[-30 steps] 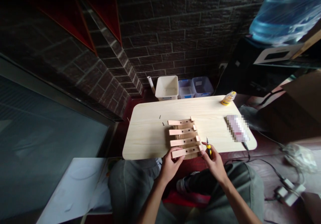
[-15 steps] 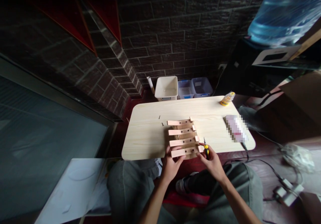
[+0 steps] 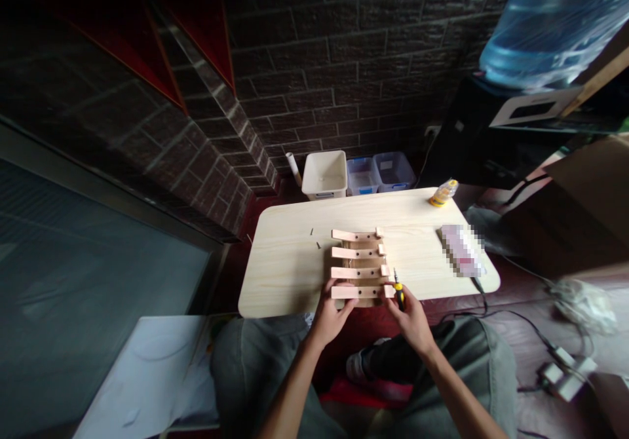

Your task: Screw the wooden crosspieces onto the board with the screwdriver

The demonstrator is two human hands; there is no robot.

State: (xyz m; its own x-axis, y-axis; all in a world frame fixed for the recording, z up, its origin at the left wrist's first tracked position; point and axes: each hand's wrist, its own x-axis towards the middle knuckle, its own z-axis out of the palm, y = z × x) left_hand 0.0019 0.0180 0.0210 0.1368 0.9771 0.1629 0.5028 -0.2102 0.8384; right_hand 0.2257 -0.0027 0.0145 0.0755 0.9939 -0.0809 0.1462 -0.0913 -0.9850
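A wooden rack (image 3: 358, 273) with several pale slats, each with dark screw holes, is at the near edge of the light table. My left hand (image 3: 330, 314) grips its near left corner, thumb in front of the nearest slat. At the near right corner my right hand (image 3: 410, 318) holds the rack between its fingers. A yellow and black screwdriver (image 3: 400, 293) is also in my right hand, its tip pointing away from me. Two small screws (image 3: 318, 246) lie on the table left of the rack.
On the table (image 3: 289, 229) stand a yellow-capped bottle (image 3: 443, 193) at back right and a blurred pinkish item (image 3: 462, 250) with a cable. Beyond it sit a white bin (image 3: 324, 173) and two clear bins (image 3: 362, 175). A power strip (image 3: 570, 377) lies on the floor at right.
The rack has turned slightly, so its slats now run nearly straight left to right. Both hands moved with it and kept their grip; the screwdriver shifted slightly left.
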